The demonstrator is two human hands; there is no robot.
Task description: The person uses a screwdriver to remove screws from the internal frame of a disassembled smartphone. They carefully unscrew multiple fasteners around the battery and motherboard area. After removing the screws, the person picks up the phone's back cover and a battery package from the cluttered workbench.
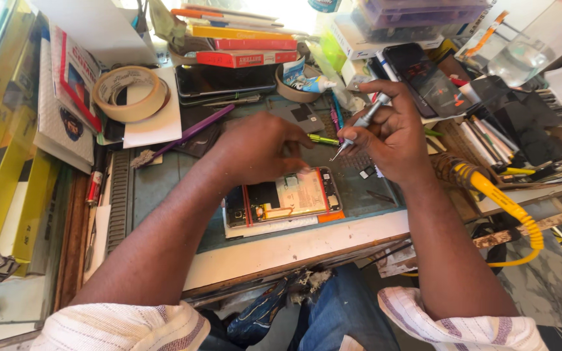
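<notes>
An opened phone [284, 198] with its back cover off lies on the grey work mat [164, 179], its battery and circuit parts showing. My left hand [255, 146] hovers just above the phone's top end, fingers curled together; whether they pinch a small part I cannot tell. My right hand [391, 133] holds a thin silver screwdriver [359, 125] tilted, its tip pointing down to the mat just right of my left fingers. A green-handled tool [323, 139] lies between the two hands.
A tape roll [130, 92] and a purple-handled brush [183, 135] lie at the back left. Several phones [226, 81] and boxes crowd the back. A soldering iron stand with yellow cable [502, 201] sits at right, yellow boxes [8, 169] at left.
</notes>
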